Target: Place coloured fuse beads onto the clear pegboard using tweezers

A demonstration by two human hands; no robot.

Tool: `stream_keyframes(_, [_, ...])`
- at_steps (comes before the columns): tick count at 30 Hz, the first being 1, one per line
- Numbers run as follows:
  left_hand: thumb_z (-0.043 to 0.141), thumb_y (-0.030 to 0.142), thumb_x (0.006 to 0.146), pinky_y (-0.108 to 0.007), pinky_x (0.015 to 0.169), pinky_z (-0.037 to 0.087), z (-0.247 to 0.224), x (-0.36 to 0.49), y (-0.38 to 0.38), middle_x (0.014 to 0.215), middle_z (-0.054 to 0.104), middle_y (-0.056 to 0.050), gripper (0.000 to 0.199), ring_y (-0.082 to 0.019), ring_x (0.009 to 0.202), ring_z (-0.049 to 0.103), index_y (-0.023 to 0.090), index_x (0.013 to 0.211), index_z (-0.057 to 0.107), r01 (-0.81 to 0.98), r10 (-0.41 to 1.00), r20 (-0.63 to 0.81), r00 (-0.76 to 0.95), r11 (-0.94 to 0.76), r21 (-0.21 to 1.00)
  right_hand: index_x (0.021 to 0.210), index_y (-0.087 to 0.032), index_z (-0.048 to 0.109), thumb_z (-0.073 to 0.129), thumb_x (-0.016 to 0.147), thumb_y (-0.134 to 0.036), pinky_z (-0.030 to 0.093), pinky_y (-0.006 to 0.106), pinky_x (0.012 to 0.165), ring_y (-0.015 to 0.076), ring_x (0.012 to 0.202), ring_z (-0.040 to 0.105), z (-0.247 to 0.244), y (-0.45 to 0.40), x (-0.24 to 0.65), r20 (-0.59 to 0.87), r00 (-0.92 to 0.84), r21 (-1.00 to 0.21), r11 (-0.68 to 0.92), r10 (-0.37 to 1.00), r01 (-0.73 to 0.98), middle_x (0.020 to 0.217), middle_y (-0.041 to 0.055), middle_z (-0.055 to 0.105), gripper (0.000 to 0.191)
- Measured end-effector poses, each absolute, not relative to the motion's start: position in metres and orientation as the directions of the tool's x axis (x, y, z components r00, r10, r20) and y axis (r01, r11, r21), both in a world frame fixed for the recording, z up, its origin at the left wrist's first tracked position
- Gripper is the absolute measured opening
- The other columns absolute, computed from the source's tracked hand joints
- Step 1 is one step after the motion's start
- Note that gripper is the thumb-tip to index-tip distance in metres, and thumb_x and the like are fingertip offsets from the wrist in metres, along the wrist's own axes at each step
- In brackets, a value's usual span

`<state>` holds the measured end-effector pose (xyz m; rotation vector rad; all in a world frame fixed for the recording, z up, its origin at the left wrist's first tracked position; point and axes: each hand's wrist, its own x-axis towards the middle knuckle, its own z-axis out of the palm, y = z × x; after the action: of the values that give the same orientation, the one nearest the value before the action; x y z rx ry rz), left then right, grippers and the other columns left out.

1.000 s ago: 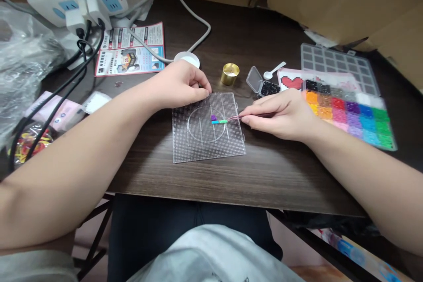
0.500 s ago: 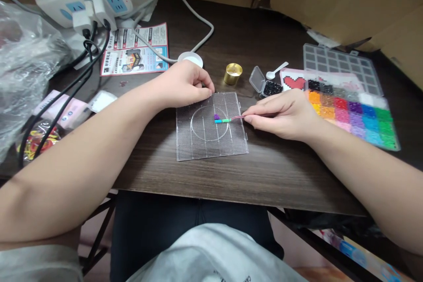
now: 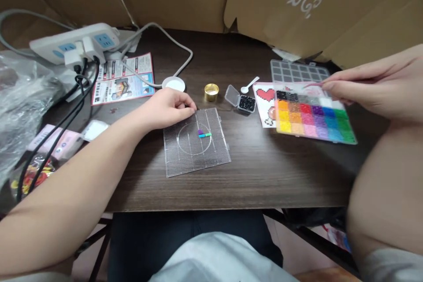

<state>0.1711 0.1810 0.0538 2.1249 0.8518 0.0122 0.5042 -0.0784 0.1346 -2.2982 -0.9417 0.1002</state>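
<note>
A clear square pegboard (image 3: 178,164) lies on the dark table, with a small cluster of purple, blue and green fuse beads (image 3: 202,135) right of its middle. At its far edge my left hand (image 3: 170,109) is closed, with thumb and forefinger pinching the rim. My right hand (image 3: 372,90) is raised at the right and grips thin pink tweezers (image 3: 313,84). Their tips are over the back part of the sectioned bead case (image 3: 299,128), which holds beads sorted by colour. Whether the tips hold a bead is too small to tell.
Behind the pegboard stand a white round dish (image 3: 174,83), a gold tin (image 3: 211,92), a small box of black beads (image 3: 246,103) and a white spoon (image 3: 250,84). A pattern sheet (image 3: 264,110) lies partly under the case. Leftward are a power strip (image 3: 74,44), cables and a leaflet (image 3: 124,80).
My right hand has moved from the beads on the pegboard rightward and up over the bead case, still holding the tweezers. My left hand stays at the board's far edge. The camera view has shifted.
</note>
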Motion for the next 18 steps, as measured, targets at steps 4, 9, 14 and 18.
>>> stream_keyframes(4, [0.075,0.044,0.087,-0.027,0.06,0.04,0.05,0.169,0.186,0.072,0.068,-0.002,0.031,-0.013,0.063,0.054,0.02,0.103,0.084,0.573,0.572,-0.281,0.771,-0.428,0.699,0.097,-0.019,0.098,0.093,0.092,-0.008,0.048,0.04,0.077,0.0141,0.075,0.062,0.153,-0.09,0.53,-0.027,0.785,-0.422,-0.719,0.619,0.552,0.087,0.0087,0.087,0.013])
stream_keyframes(9, [0.08,0.048,0.084,-0.027,0.063,0.042,0.046,0.168,0.191,0.08,0.071,-0.003,0.035,-0.014,0.069,0.058,0.021,0.106,0.083,0.609,0.596,-0.327,0.733,-0.364,0.704,0.097,-0.015,0.097,0.086,0.101,-0.012,0.046,0.04,0.069,0.0135,0.065,0.061,0.165,-0.111,0.55,-0.202,0.809,-0.356,-0.811,0.552,0.465,0.078,0.009,0.083,0.012])
stream_keyframes(14, [0.081,0.047,0.083,-0.027,0.06,0.037,0.056,0.173,0.183,0.068,0.057,0.001,0.034,-0.013,0.064,0.051,0.02,0.102,0.081,0.644,0.635,-0.346,0.691,-0.322,0.694,0.095,-0.017,0.097,0.084,0.102,-0.019,0.047,0.036,0.064,0.0149,0.064,0.064,0.163,-0.136,0.582,-0.318,0.821,-0.286,-0.873,0.474,0.394,0.079,0.0086,0.082,0.015])
stream_keyframes(18, [0.081,0.045,0.083,-0.026,0.058,0.034,0.063,0.174,0.178,0.062,0.052,0.004,0.032,-0.011,0.059,0.045,0.02,0.102,0.078,0.665,0.644,-0.374,0.667,-0.288,0.689,0.093,-0.021,0.096,0.093,0.092,-0.028,0.052,0.036,0.064,0.018,0.068,0.067,0.159,-0.147,0.599,-0.339,0.822,-0.269,-0.885,0.457,0.381,0.087,0.0089,0.084,0.008])
